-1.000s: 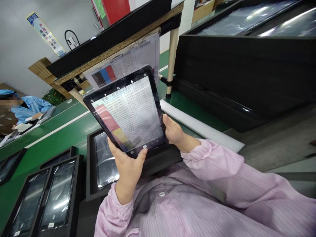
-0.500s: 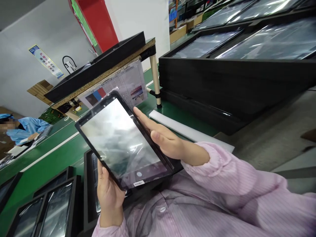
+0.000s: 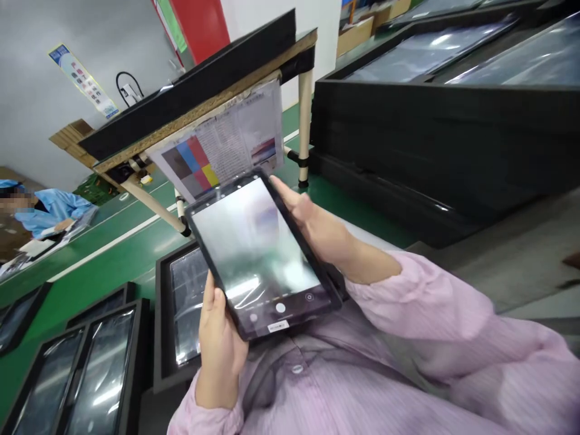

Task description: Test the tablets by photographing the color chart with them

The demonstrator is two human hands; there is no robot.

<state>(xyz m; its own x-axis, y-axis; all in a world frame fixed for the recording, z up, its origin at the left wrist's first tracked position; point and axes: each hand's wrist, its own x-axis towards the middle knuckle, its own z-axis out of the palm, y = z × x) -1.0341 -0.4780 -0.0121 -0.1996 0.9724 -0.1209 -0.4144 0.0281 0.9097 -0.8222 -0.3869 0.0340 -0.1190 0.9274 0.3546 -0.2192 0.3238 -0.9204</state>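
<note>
A black tablet [image 3: 260, 248] is held up tilted in front of my chest, its lit screen showing a blurred camera picture with round buttons along the lower edge. My left hand [image 3: 222, 344] grips its lower left edge, thumb along the side. On the opposite long edge, my right hand [image 3: 317, 232] holds it; the fingers behind the tablet are hidden. Beyond the tablet's top edge, a printed sheet [image 3: 226, 136] with colour blocks and a landscape picture hangs under a small wooden-topped stand [image 3: 199, 106].
Black trays [image 3: 145, 350] with film-wrapped screens lie on the green bench [image 3: 113, 254] at left. A tall stack of black trays [image 3: 408, 133] stands at right. A co-worker in blue [image 3: 58, 208] sits at far left. A white strip [image 3: 367, 235] lies partly behind my right arm.
Both hands have carried the tablet slightly right, and it looks a little smaller. The view has shifted, so more of the printed sheet shows. The picture on the tablet's screen has changed.
</note>
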